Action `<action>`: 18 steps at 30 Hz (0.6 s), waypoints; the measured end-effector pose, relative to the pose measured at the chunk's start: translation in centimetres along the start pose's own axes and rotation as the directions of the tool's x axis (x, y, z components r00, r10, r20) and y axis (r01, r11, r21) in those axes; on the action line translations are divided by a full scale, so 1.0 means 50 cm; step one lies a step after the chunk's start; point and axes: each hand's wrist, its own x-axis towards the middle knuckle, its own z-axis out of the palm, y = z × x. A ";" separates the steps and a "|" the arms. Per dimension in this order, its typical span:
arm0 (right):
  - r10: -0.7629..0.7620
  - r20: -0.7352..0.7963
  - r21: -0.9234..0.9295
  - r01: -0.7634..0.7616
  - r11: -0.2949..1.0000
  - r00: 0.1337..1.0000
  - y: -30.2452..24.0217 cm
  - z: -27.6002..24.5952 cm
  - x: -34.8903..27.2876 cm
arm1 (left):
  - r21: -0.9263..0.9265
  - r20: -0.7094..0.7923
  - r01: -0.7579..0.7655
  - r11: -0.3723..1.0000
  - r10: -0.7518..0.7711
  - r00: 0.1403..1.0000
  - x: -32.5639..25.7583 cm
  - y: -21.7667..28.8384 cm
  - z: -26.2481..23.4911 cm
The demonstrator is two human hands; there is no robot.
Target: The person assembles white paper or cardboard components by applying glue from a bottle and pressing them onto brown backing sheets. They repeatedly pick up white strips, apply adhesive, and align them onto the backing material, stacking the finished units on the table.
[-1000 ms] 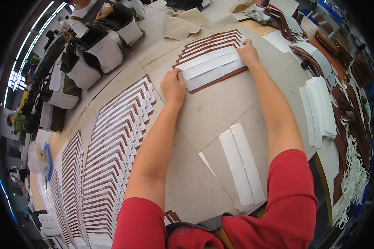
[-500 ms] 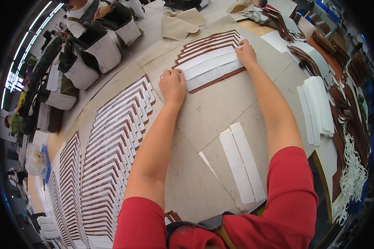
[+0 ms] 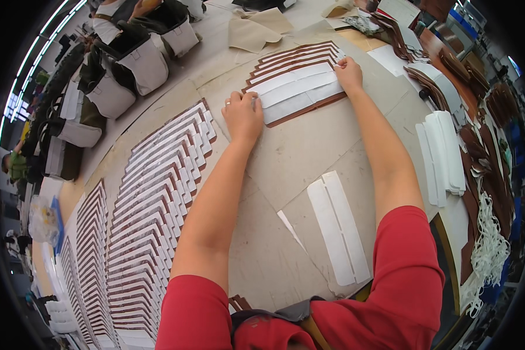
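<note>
At the far middle of the table, a white strip with a lengthwise crease spans the front of a row of overlapping brown-edged strips. My left hand is closed at its left end, fingers curled and a ring showing. At the other end my right hand pinches the corner between thumb and fingers. A brown piece shows along the near edge, beneath the white. What lies under my left fingertips is hidden. Nearer me, between my forearms, lies a pair of long white strips side by side.
Rows of overlapping brown-and-white strips fill the left. Black-and-white bags stand along the far left edge, a person behind them. White strips, brown leather pieces and tangled white cord lie at right.
The view has shifted slightly. Both hands stay at the ends of the white strip; the fingers of my left hand have moved a little over its edge.
</note>
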 end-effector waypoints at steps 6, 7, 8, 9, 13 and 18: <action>-0.167 0.007 -0.299 0.162 0.940 0.986 -0.004 -0.028 0.006 | 0.007 -0.051 -0.014 1.000 0.014 0.999 0.004 -0.004 0.006; -0.152 0.022 -0.289 0.152 0.945 0.988 0.003 -0.059 0.022 | -0.020 -0.086 -0.027 0.999 0.025 0.996 0.008 0.000 0.011; -0.135 0.045 -0.275 0.142 0.951 0.990 0.008 -0.087 0.029 | -0.042 -0.116 -0.033 0.999 0.028 0.993 0.006 -0.001 0.016; -0.201 0.081 -0.226 0.215 0.950 0.976 -0.001 -0.116 0.016 | -0.129 -0.130 0.003 0.992 -0.019 0.991 0.004 -0.007 0.012; -0.251 0.331 -0.266 0.345 0.900 0.910 -0.021 -0.287 -0.043 | -0.508 -0.201 0.088 0.857 -0.218 0.955 0.023 -0.037 0.016; -0.444 0.144 -0.369 0.464 0.806 0.885 0.020 -0.510 -0.170 | -0.859 0.023 0.238 0.454 -0.430 0.903 0.027 -0.023 -0.027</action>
